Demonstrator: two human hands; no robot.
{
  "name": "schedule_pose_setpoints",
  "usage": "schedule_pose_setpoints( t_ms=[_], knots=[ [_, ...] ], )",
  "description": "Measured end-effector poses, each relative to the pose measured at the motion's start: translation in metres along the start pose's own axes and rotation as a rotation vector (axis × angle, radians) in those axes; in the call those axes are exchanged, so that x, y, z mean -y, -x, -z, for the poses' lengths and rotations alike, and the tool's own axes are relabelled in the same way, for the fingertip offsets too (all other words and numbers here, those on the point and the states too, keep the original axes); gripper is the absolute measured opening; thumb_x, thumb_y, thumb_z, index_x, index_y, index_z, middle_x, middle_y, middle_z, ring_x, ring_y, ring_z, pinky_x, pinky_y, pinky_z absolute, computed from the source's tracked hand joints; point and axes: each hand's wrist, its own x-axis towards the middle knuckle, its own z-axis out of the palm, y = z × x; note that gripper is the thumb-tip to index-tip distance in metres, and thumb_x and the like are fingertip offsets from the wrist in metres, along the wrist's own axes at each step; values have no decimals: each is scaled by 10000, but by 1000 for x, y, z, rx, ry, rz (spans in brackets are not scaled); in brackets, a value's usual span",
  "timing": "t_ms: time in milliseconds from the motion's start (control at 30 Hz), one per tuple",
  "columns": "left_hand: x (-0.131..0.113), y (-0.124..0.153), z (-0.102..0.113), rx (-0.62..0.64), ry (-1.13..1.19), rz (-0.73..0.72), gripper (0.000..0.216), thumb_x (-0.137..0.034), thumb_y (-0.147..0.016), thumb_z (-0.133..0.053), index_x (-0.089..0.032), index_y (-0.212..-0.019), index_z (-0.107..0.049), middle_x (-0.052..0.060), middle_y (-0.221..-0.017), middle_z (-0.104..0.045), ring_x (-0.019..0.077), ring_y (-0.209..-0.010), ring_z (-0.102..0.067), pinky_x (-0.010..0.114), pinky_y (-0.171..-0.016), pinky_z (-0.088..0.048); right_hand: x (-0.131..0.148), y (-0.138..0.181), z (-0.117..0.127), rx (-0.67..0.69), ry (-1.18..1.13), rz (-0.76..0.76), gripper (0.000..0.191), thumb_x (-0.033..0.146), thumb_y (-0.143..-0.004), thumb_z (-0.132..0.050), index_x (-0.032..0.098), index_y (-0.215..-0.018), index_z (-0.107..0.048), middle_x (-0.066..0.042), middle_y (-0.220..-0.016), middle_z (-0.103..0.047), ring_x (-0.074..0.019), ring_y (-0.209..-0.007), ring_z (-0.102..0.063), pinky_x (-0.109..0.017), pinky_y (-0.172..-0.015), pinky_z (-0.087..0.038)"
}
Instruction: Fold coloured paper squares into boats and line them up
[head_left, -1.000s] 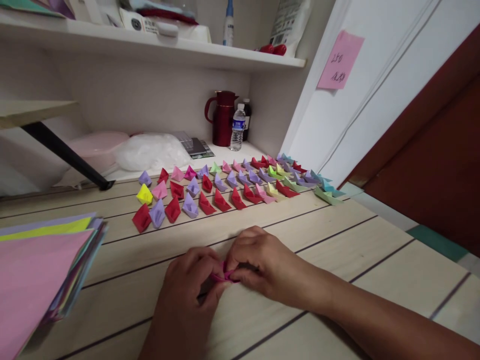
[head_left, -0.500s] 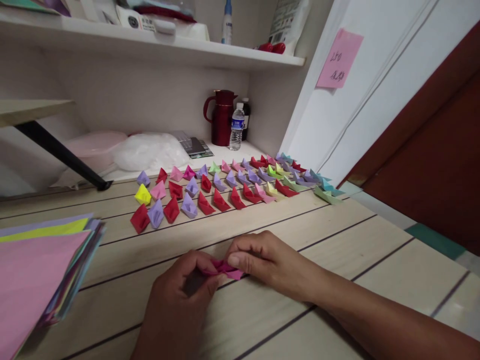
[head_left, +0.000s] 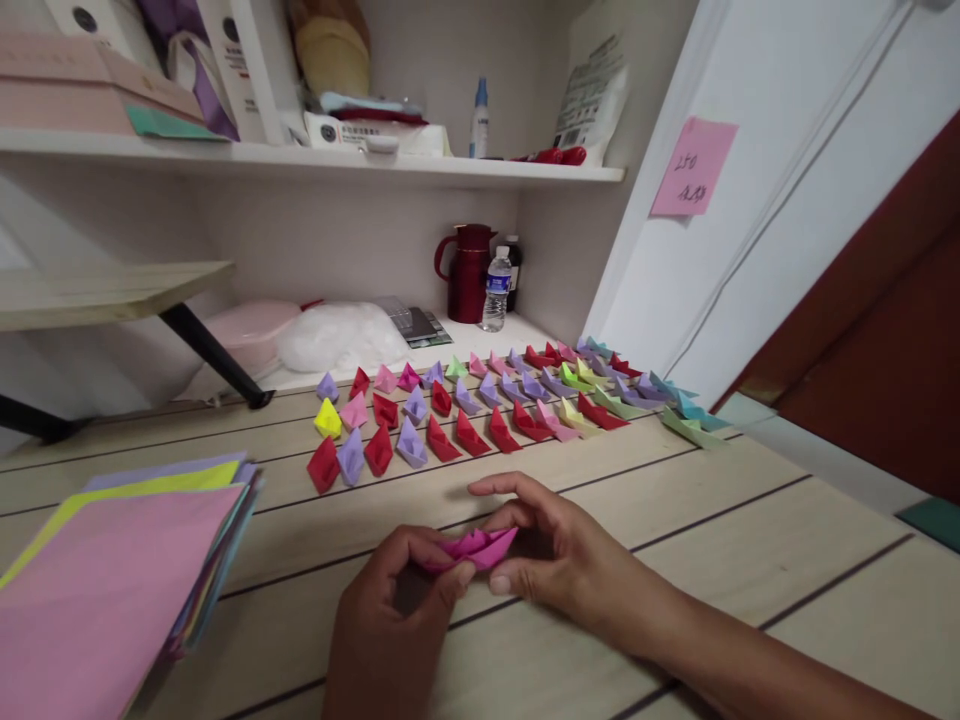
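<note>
A magenta paper boat [head_left: 487, 549] is held low over the wooden tabletop, its pointed end toward the right. My left hand [head_left: 405, 585] pinches the boat's left end between thumb and index finger. Around the right end is my right hand [head_left: 551, 545], thumb and fingers parted; whether a fingertip touches the paper behind the boat I cannot tell. Beyond both hands stand rows of small folded paper boats in several colours, among them a red boat [head_left: 501, 430], a purple boat [head_left: 412, 443] and a yellow boat [head_left: 328, 419].
A stack of coloured paper [head_left: 142, 560] lies at the left. Behind the boats are a dark red jug [head_left: 469, 275], a water bottle [head_left: 496, 292] and a white plastic bag [head_left: 341, 340]. A small raised shelf [head_left: 112, 290] on black legs stands at the back left.
My right hand has released its pinch on the magenta paper and spread its fingers. The boat's shape now shows more fully. The camera view has tilted up and shifted left.
</note>
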Motion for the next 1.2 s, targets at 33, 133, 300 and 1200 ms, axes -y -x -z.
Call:
schedule_pose_setpoints(
  t_ms=[33,133,300,1200],
  knots=[
    [-1,1,-1,-6,-5,-5,185,-316,-680,-746,-215,-631,-598,-17,-798,-661,156,-786,-630,257,-765,-480,2,1,-1,-19,53,45,514,178,-735,-789,245,-1174,-529,-6,-959,-632,-161,-874,-622,-285,-770,-484],
    [-4,4,-3,2,-29,-40,178,-310,-691,-732,-223,-619,-595,-19,-795,-661,159,-788,-627,263,-783,-477,9,4,-3,-70,286,175,335,119,-747,-757,223,-1003,-567,-15,-992,-637,-177,-946,-610,-292,-824,-479],
    [-2,7,-4,20,-59,-106,146,-299,-720,-696,-238,-622,-607,-23,-852,-669,152,-836,-639,244,-794,-459,8,5,-1,-89,518,341,242,79,-774,-721,214,-893,-559,-15,-940,-637,-166,-859,-609,-277,-772,-479],
    [1,11,-7,5,-152,-119,123,-291,-703,-683,-244,-625,-600,-22,-790,-680,168,-789,-643,270,-785,-483,19,5,8,78,714,401,124,223,-933,-629,188,-820,-665,-18,-856,-693,-140,-825,-644,-277,-822,-427]
  ],
)
